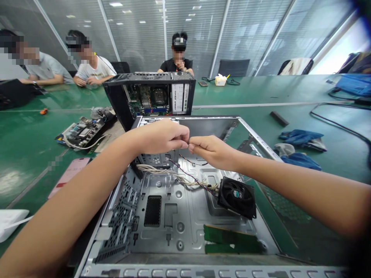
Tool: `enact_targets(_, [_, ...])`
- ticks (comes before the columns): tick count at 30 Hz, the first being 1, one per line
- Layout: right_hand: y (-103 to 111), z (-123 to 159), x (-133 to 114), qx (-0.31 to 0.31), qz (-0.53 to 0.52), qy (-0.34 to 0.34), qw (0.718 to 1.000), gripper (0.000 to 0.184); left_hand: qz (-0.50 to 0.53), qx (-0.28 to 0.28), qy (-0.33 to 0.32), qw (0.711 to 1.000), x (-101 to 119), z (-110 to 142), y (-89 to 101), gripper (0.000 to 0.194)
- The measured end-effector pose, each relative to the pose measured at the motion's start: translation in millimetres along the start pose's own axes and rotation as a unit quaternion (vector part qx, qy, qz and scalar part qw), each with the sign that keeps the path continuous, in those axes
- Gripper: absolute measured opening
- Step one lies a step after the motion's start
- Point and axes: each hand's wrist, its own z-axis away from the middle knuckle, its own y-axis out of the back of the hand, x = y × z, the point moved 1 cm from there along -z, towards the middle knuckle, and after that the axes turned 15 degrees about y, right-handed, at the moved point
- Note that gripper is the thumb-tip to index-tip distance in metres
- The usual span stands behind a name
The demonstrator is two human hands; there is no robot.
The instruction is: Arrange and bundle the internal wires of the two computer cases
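Above an open metal computer case [185, 208], my left hand [164, 137] and my right hand [213, 151] meet fingertip to fingertip. Both are closed in a pinch, and whatever lies between the fingers is hidden or too small to make out. Beneath them a bundle of pale cables [188, 181] and a thin dark twisted wire [193, 175] cross the case floor. The wire runs to a black case fan [237, 197] lying at the right inside the case. Green memory sticks [232, 237] lie near the front wall.
A second, upright computer case [113, 94] stands just behind. To the left are a circuit board [84, 129], a pink phone [69, 173] and a white device [11, 222]. Blue gloves [303, 139] and a black bar [279, 118] lie right. Several people sit across the green table [249, 92].
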Motion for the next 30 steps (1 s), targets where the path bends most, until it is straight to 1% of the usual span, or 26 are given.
enact_targets(6, [-1.0,1.3,0.2,-0.002,0.005,0.005,1.0,0.029,-0.002,-0.03,0.01,1.0,2.4,-1.2,-1.0,0.02])
enact_targets(12, [-0.1,0.8,1.2,-0.004,0.011,0.002,1.0,0.027,-0.009,0.005,0.011,1.0,0.6,-0.7,-1.7,0.015])
enact_targets(17, [0.1,1.0,1.4,-0.008,0.015,0.002,1.0,0.026,0.01,-0.001,0.009,1.0,-0.6,-0.6,-1.4,0.015])
enact_targets(30, [0.3,0.9,0.8,-0.013,0.031,-0.003,0.999,0.026,-0.003,-0.002,0.002,1.0,-3.0,-2.0,-1.4,0.017])
